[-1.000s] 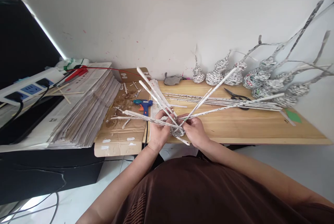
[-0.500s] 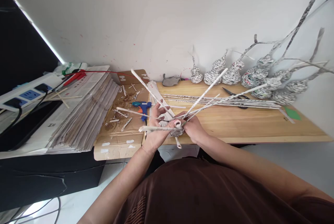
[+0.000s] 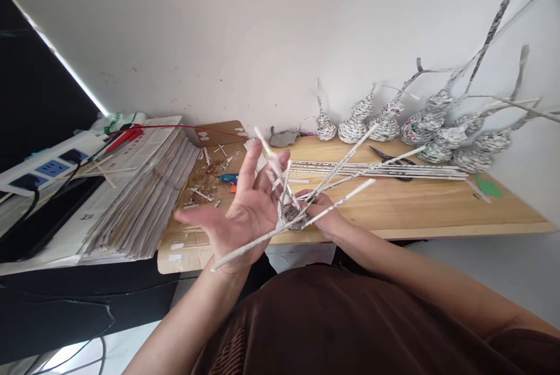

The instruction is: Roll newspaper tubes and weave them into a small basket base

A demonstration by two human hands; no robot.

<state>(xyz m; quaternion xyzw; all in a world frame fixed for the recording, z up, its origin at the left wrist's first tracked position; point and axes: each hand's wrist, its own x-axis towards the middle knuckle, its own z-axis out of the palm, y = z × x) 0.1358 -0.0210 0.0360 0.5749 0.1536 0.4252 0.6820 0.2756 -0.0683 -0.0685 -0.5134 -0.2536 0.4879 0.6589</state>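
Note:
A small woven newspaper piece [image 3: 295, 217] is in front of me, with several rolled-paper sticks fanning out of it. My right hand [image 3: 321, 211] is closed on its right side, fingers partly hidden behind the sticks. My left hand [image 3: 245, 211] is spread wide to the left of the piece, palm up and thumb stretched out. One paper stick [image 3: 262, 239] crosses in front of its palm and wrist. Another stick [image 3: 273, 162] rises by its fingers. To the right, a further stick [image 3: 345, 201] points outward over my right wrist.
Woven newspaper gourds [image 3: 352, 124] stand along the wall. Loose paper sticks [image 3: 376, 170] and black scissors [image 3: 391, 156] lie on the wooden board [image 3: 437, 211]. A glue gun [image 3: 228, 178], partly hidden, rests on cardboard [image 3: 192, 252]. Stacked newspapers [image 3: 149, 188] and a power strip [image 3: 52, 159] are at left.
My left hand has come off the woven piece and opened, moving left. The sticks have shifted, one now pointing right. My right hand stays on the piece.

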